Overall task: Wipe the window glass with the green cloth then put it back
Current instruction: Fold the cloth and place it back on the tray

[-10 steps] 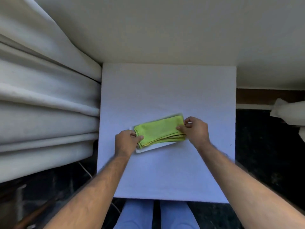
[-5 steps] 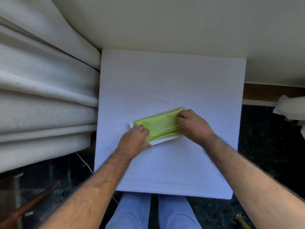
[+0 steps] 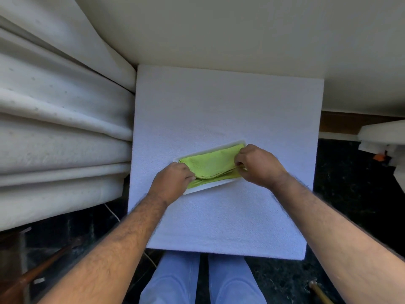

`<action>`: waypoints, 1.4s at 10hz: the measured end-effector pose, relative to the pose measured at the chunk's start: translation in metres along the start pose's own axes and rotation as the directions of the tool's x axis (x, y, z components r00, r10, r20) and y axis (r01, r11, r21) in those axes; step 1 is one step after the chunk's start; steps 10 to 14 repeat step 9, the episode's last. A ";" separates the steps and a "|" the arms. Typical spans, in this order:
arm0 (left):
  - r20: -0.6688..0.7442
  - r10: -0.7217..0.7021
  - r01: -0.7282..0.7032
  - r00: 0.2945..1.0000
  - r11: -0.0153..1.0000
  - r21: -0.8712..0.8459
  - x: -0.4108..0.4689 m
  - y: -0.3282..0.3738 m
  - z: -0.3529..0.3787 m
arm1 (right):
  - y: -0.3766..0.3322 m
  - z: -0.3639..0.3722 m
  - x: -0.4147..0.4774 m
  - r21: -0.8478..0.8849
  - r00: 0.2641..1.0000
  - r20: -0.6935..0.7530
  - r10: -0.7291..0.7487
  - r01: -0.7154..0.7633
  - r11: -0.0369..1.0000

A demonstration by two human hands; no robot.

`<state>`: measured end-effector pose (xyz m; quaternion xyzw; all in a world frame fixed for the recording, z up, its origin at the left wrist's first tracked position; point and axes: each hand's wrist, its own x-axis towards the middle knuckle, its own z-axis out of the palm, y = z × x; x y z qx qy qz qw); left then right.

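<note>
A folded green cloth (image 3: 211, 164) lies in a shallow white tray (image 3: 208, 187) in the middle of a white foam board (image 3: 223, 110). My left hand (image 3: 172, 183) pinches the cloth's left end. My right hand (image 3: 258, 164) pinches its right end, fingers curled over the top fold. Both hands cover the ends of the cloth and tray. No window glass shows in this view.
White curtain folds (image 3: 61, 132) hang along the left, touching the board's edge. A pale wall (image 3: 241, 29) rises behind. Dark floor (image 3: 350, 194) lies to the right and below, with a wooden stick (image 3: 32, 275) at lower left and my legs (image 3: 197, 281) under the board.
The cloth has come down into the tray. Both hands have stayed on its ends, closing in slightly; the camera has tipped, so the board sits lower in view.
</note>
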<state>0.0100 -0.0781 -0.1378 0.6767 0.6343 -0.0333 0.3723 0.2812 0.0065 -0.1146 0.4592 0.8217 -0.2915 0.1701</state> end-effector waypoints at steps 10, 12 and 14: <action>0.292 -0.003 -0.136 0.956 0.880 0.456 0.008 0.031 -0.042 | -0.053 -0.007 0.011 -0.259 0.991 0.013 0.132 -0.124 0.958; 0.292 -0.003 -0.136 0.956 0.880 0.456 0.008 0.031 -0.042 | -0.053 -0.007 0.011 -0.259 0.991 0.013 0.132 -0.124 0.958; 0.292 -0.003 -0.136 0.956 0.880 0.456 0.008 0.031 -0.042 | -0.053 -0.007 0.011 -0.259 0.991 0.013 0.132 -0.124 0.958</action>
